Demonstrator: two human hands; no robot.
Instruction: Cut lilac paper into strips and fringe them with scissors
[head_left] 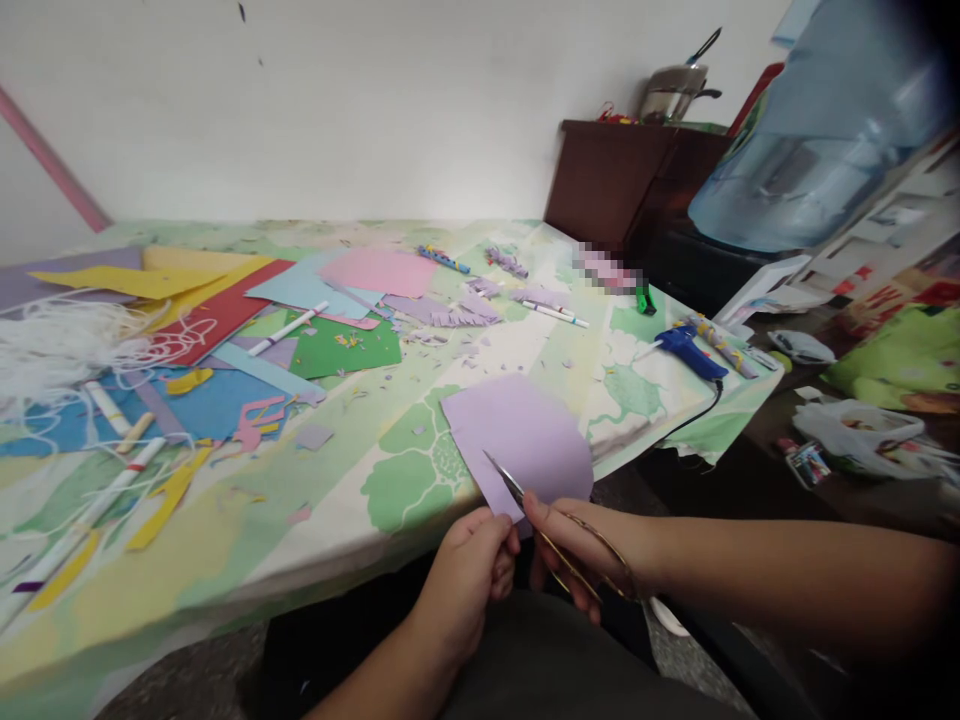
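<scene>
A sheet of light purple paper [536, 430] with a rounded right side lies partly over the table's front edge. My left hand [472, 570] pinches its lower left corner between thumb and fingers. In my right hand [574, 545] is a pair of scissors [510, 478] with gold-coloured handles, my fingers through the loops. Its blades lie over the purple paper near the left hand and point up and left. Whether the blades are cutting into the sheet, I cannot tell.
Coloured sheets, a tangle of white string [67, 350] and markers [289, 328] cover the table's left side. Purple fringed strips [465, 312] and scraps lie behind the paper. At the right stand a blue glue gun [690, 352] with a cord and a large water bottle [795, 160].
</scene>
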